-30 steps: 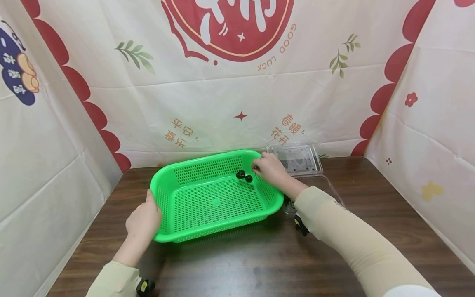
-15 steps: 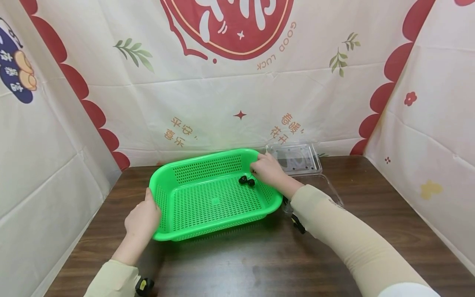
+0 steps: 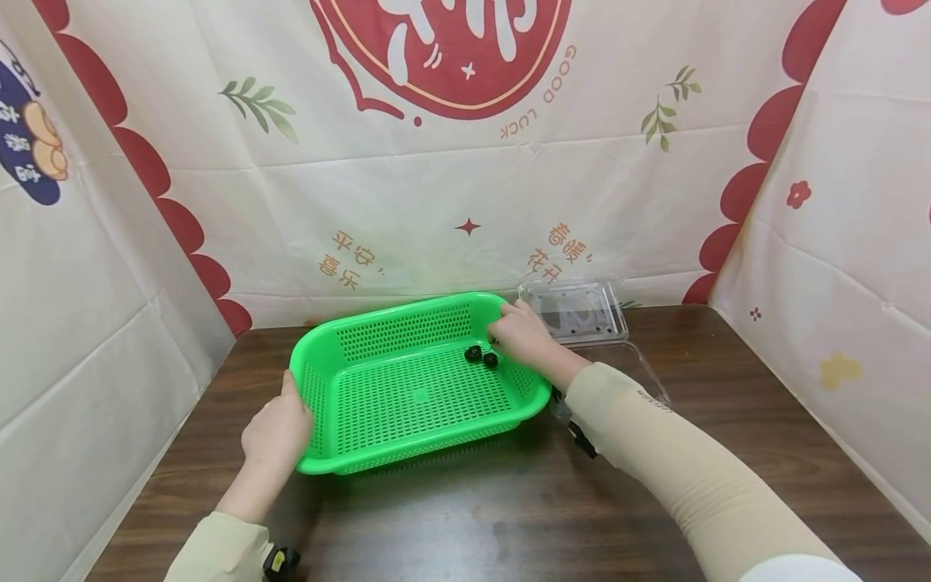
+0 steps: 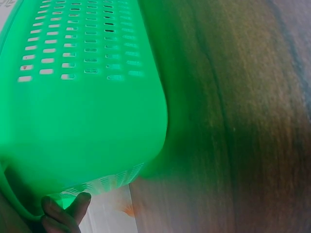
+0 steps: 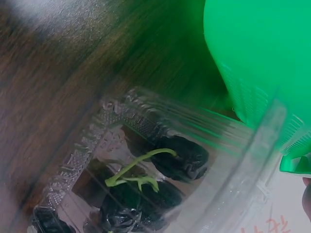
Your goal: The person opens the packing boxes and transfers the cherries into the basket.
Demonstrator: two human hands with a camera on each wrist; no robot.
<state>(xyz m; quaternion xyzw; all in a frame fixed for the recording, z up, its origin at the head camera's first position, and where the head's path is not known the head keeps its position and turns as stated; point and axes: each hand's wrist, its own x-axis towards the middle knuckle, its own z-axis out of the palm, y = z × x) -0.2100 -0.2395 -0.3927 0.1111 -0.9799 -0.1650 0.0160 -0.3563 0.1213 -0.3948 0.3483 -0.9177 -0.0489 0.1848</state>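
Observation:
A green plastic basket (image 3: pixel 422 449) with slotted walls stands at the middle of the table. My left hand (image 3: pixel 279 428) grips its left rim; in the left wrist view, the fingertips (image 4: pixel 80 206) show beneath that rim. My right hand (image 3: pixel 522 333) holds the right rim near the back corner, its curled fingers partly hidden. Inside, close to that hand, lie dark grapes (image 3: pixel 490 360). To the right is an open clear plastic clamshell box (image 5: pixel 160 107), holding several dark grapes (image 5: pixel 180 158) with a green stem (image 5: pixel 133 167). My right forearm covers much of it in the head view.
The clamshell's clear lid (image 3: pixel 575 311) leans back by the rear cloth (image 3: pixel 436 194). Printed cloth walls border the dark wooden table (image 3: pixel 465 517) at the back and both sides.
The dark grapes in the basket have shifted slightly toward the front. My right hand has settled a little lower and left at the basket's rim. The left hand keeps its hold.

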